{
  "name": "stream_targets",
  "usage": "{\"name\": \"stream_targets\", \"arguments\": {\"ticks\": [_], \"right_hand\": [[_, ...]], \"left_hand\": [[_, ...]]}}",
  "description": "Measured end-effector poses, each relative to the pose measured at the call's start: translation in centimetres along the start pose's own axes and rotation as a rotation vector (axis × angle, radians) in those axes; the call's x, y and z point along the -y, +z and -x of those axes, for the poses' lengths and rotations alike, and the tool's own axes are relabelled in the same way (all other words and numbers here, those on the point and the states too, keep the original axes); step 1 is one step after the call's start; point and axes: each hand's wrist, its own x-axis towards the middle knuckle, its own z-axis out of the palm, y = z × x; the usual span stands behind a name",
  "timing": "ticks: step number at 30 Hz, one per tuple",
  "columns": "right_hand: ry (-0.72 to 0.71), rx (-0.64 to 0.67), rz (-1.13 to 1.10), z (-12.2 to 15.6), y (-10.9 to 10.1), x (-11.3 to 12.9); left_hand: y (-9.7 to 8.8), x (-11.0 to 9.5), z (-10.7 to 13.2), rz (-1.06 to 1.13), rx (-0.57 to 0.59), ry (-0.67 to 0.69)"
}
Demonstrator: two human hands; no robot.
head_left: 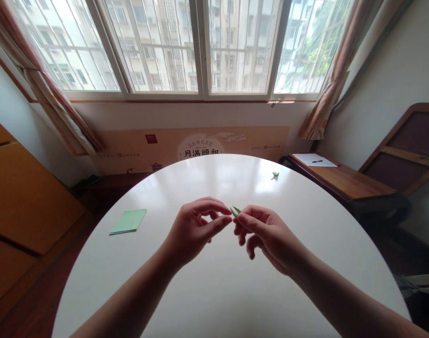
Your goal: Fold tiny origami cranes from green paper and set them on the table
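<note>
A small piece of folded green paper (235, 211), with two narrow points sticking up, is held above the white table. My right hand (265, 230) pinches it between thumb and index finger, the other fingers loosely curled below. From the other side, my left hand (196, 225) brings its thumb and index fingertips together at the paper's left edge. The fingertips cover the lower part of the paper. Farther back on the table lies a small folded green paper figure (275, 176). To the left is a stack of square light-green paper sheets (128, 221).
The round white table (214, 300) spans the view below a barred window (158, 47). At the right, a wooden side surface (358, 180) bears a white paper sheet (309, 160) with a dark pen (317, 162). A wooden cabinet (31, 197) stands at the left.
</note>
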Motion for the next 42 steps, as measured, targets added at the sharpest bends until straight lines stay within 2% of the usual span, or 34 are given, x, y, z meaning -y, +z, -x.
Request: {"name": "stream_targets", "arguments": {"ticks": [6,12,20,26,35,42], "right_hand": [[-0.056,-0.002,0.112,0.2,0.1,0.1],[-0.013,0.035,0.063,0.3,0.1,0.1],[0.036,0.075,0.030,0.2,0.0,-0.1],[0.047,0.079,0.051,0.0,-0.1,-0.2],[0.101,0.088,-0.004,0.0,-0.1,-0.3],[0.178,0.085,-0.002,-0.1,-0.3,0.1]], "left_hand": [[0.1,0.3,0.1,0.088,0.034,-0.019],[0.0,0.1,0.0,0.143,0.085,-0.101],[-0.1,-0.1,0.2,0.128,0.130,-0.093],[-0.5,-0.8,0.4,-0.129,0.128,0.105],[-1.1,-0.9,0.5,-0.375,0.109,0.366],[-1.6,-1.4,0.7,-0.545,0.122,0.476]]}}
